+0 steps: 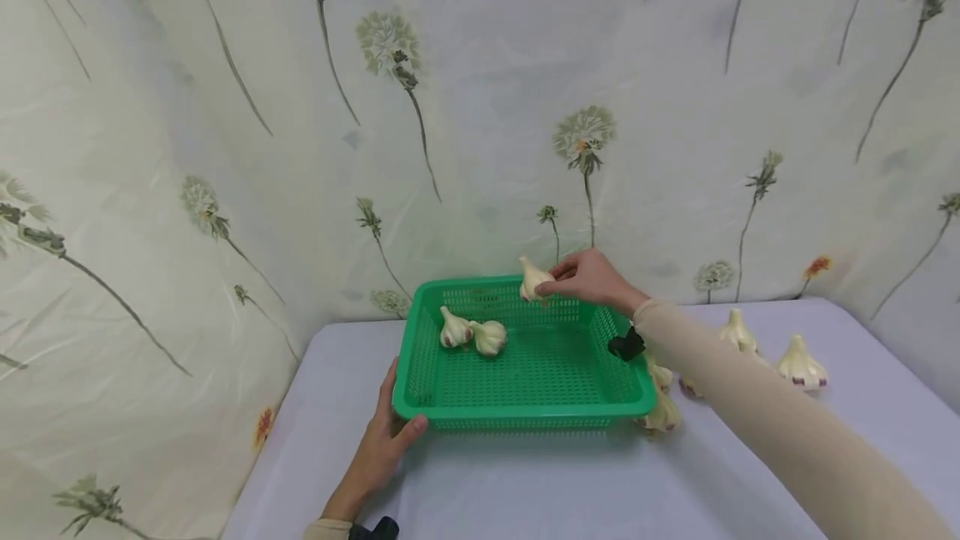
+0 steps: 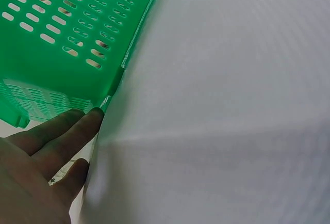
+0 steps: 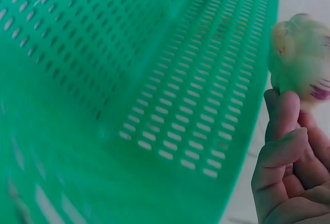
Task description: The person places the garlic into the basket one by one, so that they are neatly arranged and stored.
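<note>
Dandelion-print drapery [image 1: 480,107] backs a worktop [image 1: 345,373] where the right hand [image 1: 592,277] pinches a garlic bulb [image 1: 534,282] above a green basket [image 1: 517,412] near the back edge; the left hand [image 1: 378,444], fingers extended, apparently steadies the basket; loose bulbs [image 1: 802,367] sit toward the back-right corner.

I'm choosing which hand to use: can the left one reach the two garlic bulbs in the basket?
Probably yes: the left hand touches the basket on its left, the garlic bulbs lie uncovered toward that side, and only the rim needs clearing.
</note>
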Demonstrator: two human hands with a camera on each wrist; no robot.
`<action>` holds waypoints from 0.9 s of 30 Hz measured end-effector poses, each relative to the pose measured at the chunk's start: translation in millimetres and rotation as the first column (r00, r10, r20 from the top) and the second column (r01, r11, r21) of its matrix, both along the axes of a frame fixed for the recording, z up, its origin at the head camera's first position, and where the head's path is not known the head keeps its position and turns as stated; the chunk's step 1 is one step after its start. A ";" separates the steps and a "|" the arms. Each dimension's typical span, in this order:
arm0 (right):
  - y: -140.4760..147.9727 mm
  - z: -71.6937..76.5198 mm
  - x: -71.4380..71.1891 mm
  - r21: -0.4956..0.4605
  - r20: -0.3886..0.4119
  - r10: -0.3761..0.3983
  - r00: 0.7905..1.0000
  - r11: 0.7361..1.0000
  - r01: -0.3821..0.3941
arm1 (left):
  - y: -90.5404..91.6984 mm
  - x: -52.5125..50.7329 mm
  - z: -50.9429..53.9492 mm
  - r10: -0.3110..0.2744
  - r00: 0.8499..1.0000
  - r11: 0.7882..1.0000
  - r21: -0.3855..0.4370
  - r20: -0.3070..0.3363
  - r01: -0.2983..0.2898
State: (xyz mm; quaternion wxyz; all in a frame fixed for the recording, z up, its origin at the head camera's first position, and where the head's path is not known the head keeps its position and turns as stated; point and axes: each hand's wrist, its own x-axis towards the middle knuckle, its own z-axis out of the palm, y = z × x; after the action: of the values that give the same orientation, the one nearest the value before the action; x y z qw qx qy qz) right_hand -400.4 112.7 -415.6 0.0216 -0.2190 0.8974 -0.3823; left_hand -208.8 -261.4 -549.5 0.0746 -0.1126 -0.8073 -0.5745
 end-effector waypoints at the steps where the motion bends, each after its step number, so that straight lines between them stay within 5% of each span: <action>1: -3.1 -1.4 -0.9 0.002 -0.004 0.008 1.000 1.000 -0.008 | -0.1 -0.6 0.1 0.000 1.000 1.000 0.002 -0.001 0.000; 19: -20.5 -40.9 -14.6 0.064 0.034 0.040 0.999 0.997 -0.042 | -0.5 0.4 -0.5 0.010 0.999 1.000 -0.016 0.031 -0.010; 27: -20.0 -44.9 -19.1 0.086 0.062 0.034 0.997 0.996 -0.040 | -3.2 0.4 -0.5 0.018 1.000 0.999 -0.034 0.013 -0.017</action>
State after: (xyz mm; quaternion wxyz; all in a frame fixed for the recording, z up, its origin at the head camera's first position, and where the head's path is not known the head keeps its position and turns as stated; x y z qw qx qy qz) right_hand -419.5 92.6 -460.5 0.0653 -0.2229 0.9080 -0.3488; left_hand -208.4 -264.6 -550.0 0.0723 -0.1029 -0.8184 -0.5608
